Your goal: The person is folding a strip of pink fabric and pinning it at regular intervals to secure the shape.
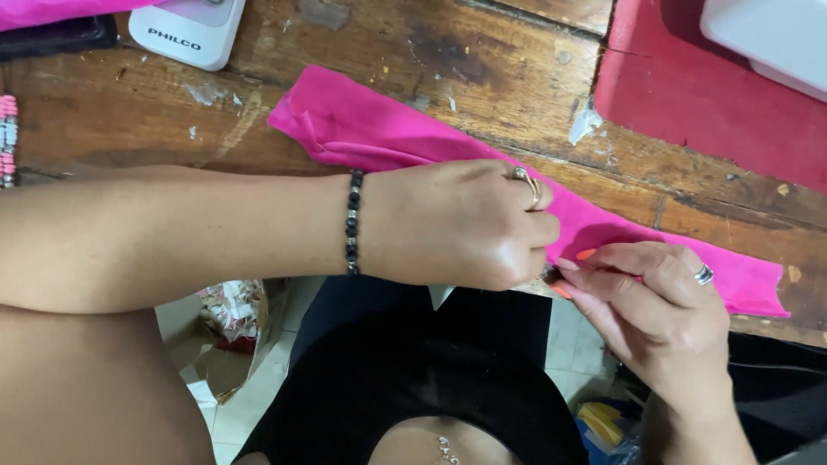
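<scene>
Both hands meet at the near edge of the pink fabric strip [551,185], which lies diagonally on the worn wooden table [362,77]. My left hand [457,226] closes over the fabric, steadying it. My right hand [655,301] pinches the edge between fingertips [575,267], for fine control.

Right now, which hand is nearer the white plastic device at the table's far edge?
Left. The left hand lies on the pink fabric strip, below the white plastic device; the right hand sits farther right, at the near edge.

Bare hands: two, left hand [461,222] and right hand [659,310]
Bright pink fabric strips [482,159]: one
Black beaded bracelets [352,222]: one
Finger rings: three visible
White plastic devices [188,30]: one
</scene>
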